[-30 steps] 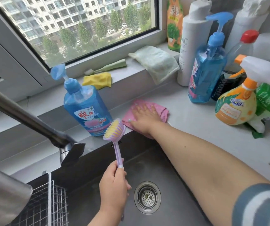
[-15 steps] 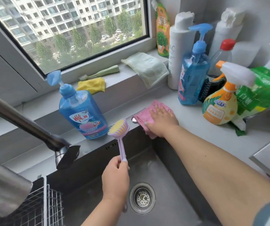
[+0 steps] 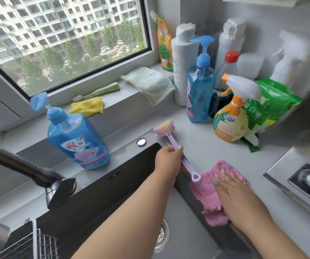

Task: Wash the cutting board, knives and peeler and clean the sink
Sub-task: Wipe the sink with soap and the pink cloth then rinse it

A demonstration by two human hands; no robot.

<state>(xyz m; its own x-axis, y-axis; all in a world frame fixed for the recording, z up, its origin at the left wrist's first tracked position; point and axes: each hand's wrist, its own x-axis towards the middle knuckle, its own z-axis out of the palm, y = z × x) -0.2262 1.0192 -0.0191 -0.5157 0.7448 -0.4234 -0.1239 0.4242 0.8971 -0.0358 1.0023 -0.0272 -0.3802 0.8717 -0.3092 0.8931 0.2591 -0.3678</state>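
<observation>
Late stage judged: no board, knives or peeler seen. Pink cloth [image 3: 209,200] pressed flat at sink [image 3: 131,184] right rim by right hand [image 3: 232,193], fingers spread. Brush [image 3: 171,139] pinched by left hand [image 3: 166,158] near counter [image 3: 215,146] back corner. Rim wiping left.

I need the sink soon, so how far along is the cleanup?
No cutting board, knives or peeler in view, so can't tell if they're washed. In hand: left hand holds the brush; right hand presses the pink cloth on the sink's edge.

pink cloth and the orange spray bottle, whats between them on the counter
Head view: only bare grey counter lies between the pink cloth and the orange spray bottle.
</observation>
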